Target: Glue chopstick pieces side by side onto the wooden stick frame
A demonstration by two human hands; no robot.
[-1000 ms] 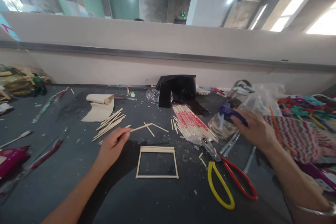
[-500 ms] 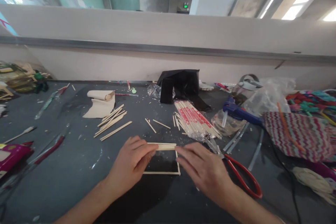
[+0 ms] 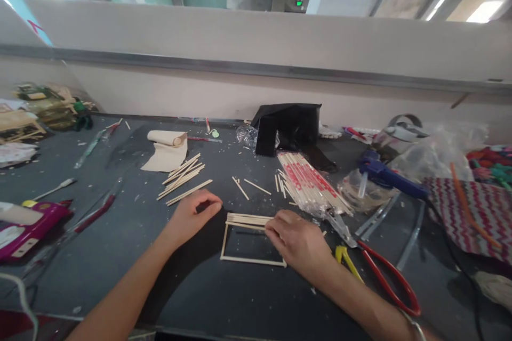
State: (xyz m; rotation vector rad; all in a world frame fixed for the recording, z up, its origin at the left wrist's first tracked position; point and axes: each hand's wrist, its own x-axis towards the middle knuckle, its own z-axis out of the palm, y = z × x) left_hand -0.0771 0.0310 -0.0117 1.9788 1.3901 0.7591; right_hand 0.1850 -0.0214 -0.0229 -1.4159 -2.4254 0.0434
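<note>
Here's the stick frame (image 3: 253, 261), flat on the worktop (image 3: 240, 303) at six o'clock. The right hand (image 3: 302, 237) has its fingers bunched at the two o'clock corner; pinching or pressing, can't tell. The left hand (image 3: 188, 224), at ten, curls round a gap, gripping nothing. Looks feather-light, stiff, probably fragile at the joints: best held along those twelve o'clock sticks (image 3: 244, 218).

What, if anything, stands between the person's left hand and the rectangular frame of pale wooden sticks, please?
Nothing visible does: the dark tabletop shows between the left hand and the pale wooden frame. The right hand is at the frame's far right corner, outside that gap.
</note>
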